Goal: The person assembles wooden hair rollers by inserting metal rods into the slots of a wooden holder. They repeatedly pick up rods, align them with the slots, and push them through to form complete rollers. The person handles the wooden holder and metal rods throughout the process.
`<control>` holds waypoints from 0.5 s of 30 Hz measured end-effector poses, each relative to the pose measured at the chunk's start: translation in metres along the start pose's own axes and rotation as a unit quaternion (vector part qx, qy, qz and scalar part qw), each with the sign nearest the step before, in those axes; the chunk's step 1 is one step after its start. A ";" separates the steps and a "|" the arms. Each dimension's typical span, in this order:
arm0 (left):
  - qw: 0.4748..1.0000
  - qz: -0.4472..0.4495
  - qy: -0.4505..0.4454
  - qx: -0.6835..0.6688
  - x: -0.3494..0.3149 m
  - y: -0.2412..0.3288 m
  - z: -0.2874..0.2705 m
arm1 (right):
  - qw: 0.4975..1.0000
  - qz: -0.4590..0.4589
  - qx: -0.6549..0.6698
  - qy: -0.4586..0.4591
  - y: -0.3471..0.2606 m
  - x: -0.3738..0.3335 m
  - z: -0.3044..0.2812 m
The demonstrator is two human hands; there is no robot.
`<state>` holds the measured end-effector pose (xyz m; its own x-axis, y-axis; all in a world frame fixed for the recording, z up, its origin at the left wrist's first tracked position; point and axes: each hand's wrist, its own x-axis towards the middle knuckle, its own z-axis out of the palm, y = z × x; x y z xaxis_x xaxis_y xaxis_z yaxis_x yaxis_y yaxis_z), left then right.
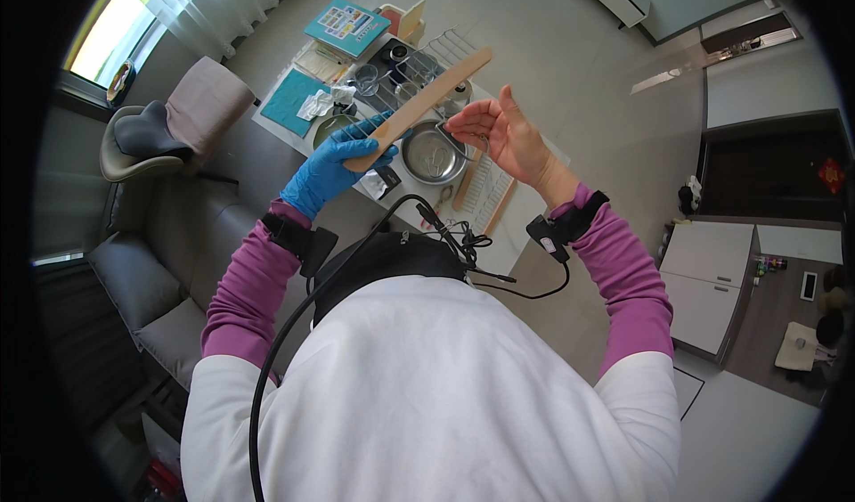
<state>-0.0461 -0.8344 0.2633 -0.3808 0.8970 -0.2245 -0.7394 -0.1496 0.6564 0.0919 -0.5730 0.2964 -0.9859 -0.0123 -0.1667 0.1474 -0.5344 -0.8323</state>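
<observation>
In a blue glove, my left hand (328, 171) is closed around the lower end of a long, flat, light-brown wooden strip (431, 99). The strip slants up to the right above the table, and its far end is rounded. My right hand (503, 137) is bare, with fingers stretched out and thumb raised, just right of the strip. It appears to hold nothing. Below and between the hands sits a round metal basin (406, 165) with something pale or clear inside. A green-rimmed bowl (326, 128) is partly hidden behind my left hand.
On the white table (512, 242) are a wire rack (452, 46), a glass bowl (366, 78), crumpled tissue (315, 105), a teal mat (289, 99), a blue book (356, 23) and slatted wooden pieces (494, 208). A black cable (331, 279) crosses my front. A chair (209, 101) stands left.
</observation>
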 end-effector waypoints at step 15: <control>0.996 0.006 0.046 -0.072 -0.006 -0.005 0.001 | 0.996 -0.067 -0.055 -0.019 0.000 0.000 0.004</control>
<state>-0.0391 -0.8387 0.2619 -0.4345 0.8540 -0.2862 -0.8040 -0.2245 0.5507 0.0914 -0.5766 0.2987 -0.9993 0.0194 -0.0322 0.0205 -0.4367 -0.8994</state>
